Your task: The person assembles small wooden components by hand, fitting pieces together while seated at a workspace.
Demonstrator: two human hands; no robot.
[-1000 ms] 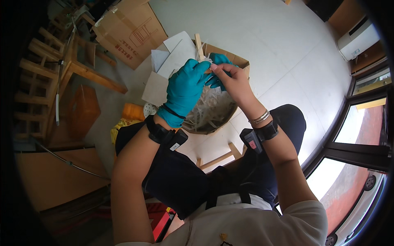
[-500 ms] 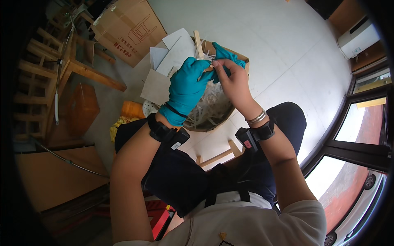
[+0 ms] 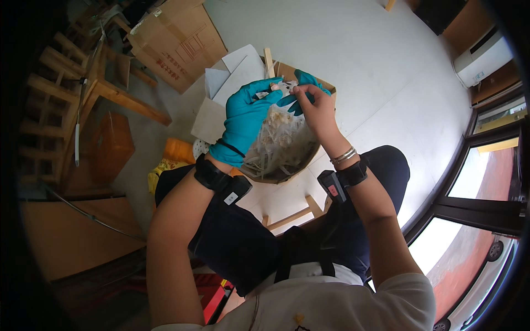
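Observation:
A teal rubber glove covers my left hand [image 3: 244, 107], with a dark band round its cuff. Its fingers and thumb stretch apart toward the right, and whether they touch anything small at the tips is hard to make out. My right hand [image 3: 316, 105] is bare and pinches a second, loose teal glove [image 3: 307, 80], which hangs crumpled about its fingers. Both hands are over an open cardboard box [image 3: 327, 87] holding pale, tangled plastic-like strips [image 3: 281, 132]. A thin wooden stick [image 3: 269, 62] stands up at the box's far edge.
Left of the box lean pale cardboard flaps [image 3: 208, 117]. Behind them stands a large closed carton [image 3: 179, 47]. Wooden furniture [image 3: 130, 102] and an orange container [image 3: 113, 146] are at the left. A low wooden frame [image 3: 298, 212] sits between my knees; a glass door [image 3: 480, 165] is at right.
My hands have parted slightly. The left fingers have come away from the loose glove and spread, while my right hand keeps the glove and has shifted a little to the right.

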